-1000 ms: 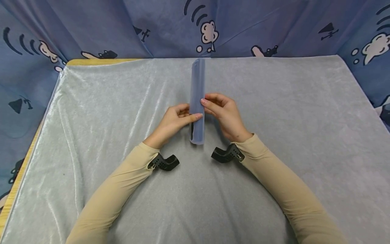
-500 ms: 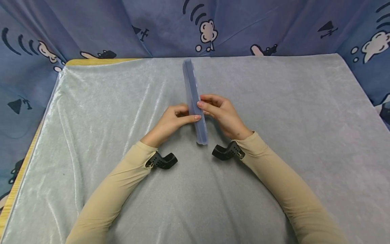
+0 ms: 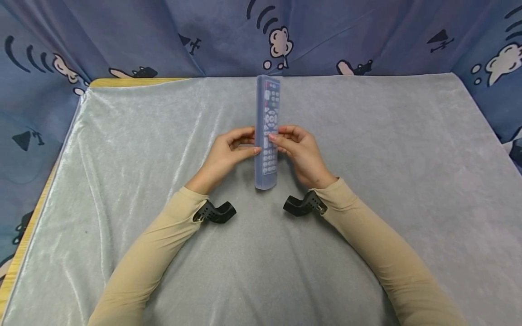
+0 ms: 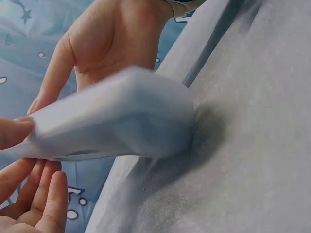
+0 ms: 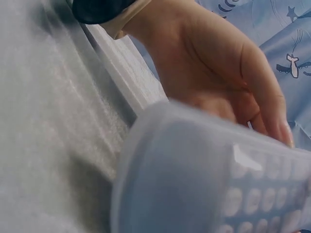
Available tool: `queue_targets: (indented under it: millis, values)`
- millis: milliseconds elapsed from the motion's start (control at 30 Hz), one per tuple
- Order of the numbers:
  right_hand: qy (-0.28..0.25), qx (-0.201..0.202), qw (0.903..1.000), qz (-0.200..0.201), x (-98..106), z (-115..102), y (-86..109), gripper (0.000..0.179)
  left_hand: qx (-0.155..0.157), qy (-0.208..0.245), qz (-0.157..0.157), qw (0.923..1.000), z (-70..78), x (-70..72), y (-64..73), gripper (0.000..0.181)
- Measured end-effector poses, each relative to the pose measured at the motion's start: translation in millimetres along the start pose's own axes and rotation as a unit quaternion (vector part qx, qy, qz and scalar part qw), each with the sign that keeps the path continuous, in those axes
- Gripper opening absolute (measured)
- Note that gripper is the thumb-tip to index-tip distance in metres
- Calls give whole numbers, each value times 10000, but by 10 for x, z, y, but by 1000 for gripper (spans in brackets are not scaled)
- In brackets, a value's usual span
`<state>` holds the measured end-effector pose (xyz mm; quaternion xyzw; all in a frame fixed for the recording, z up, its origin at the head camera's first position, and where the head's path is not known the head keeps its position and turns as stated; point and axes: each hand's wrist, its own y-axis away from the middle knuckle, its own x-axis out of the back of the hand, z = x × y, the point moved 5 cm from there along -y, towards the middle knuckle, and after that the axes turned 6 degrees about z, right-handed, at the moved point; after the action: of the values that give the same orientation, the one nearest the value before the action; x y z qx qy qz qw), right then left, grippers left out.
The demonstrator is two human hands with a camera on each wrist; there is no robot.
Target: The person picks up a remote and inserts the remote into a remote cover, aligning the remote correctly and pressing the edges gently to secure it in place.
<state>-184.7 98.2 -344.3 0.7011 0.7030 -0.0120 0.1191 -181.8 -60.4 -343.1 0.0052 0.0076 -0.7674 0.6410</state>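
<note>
A remote control (image 3: 271,157) in a translucent bluish cover stands between both hands in the head view, its button face turned up and toward the right. My left hand (image 3: 225,153) pinches its left edge, thumb in front and the other fingers behind. My right hand (image 3: 302,151) holds the right edge, with its thumb lying on the buttons. Seen from the left wrist, the cover (image 4: 116,116) is blurred and shows no buttons. From the right wrist, rows of pale buttons show through the cover (image 5: 170,179); the right hand is almost wholly out of that view.
Grey velvet cloth (image 3: 367,136) covers the table, with folds on the left. A yellow wooden edge (image 3: 134,83) shows at the back left. Blue patterned curtain (image 3: 228,36) hangs behind. Black camera mounts (image 3: 220,213) sit on both wrists.
The remote control has turned about its long axis, from showing its narrow side to showing its buttons. The left hand has shifted slightly left; the right hand has barely moved.
</note>
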Motion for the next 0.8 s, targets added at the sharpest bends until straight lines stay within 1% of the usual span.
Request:
queue_targets:
  millis: [167, 300, 433, 567, 733, 800]
  values:
    - [142, 4, 9999, 70, 22, 22, -22, 21, 155, 28, 40, 9999, -12, 6, -6, 46]
    - [308, -26, 9995, 108, 27, 50, -32, 26, 360, 54, 78, 9993, -32, -4, 0, 45]
    - [546, 72, 9984, 131, 32, 45, -24, 33, 574, -22, 72, 9983, -48, -23, 6, 45]
    - [695, 173, 9973, 138, 48, 29, -25, 32, 752, -128, 121, 9970, -78, -32, 1, 44]
    - [815, 126, 9966, 74, 66, 22, -50, 30, 964, 117, 156, 9952, -115, -30, -6, 43]
    - [871, 92, 9961, 61, 80, 24, -62, 31, 1019, 221, 125, 9945, -124, -34, -11, 42]
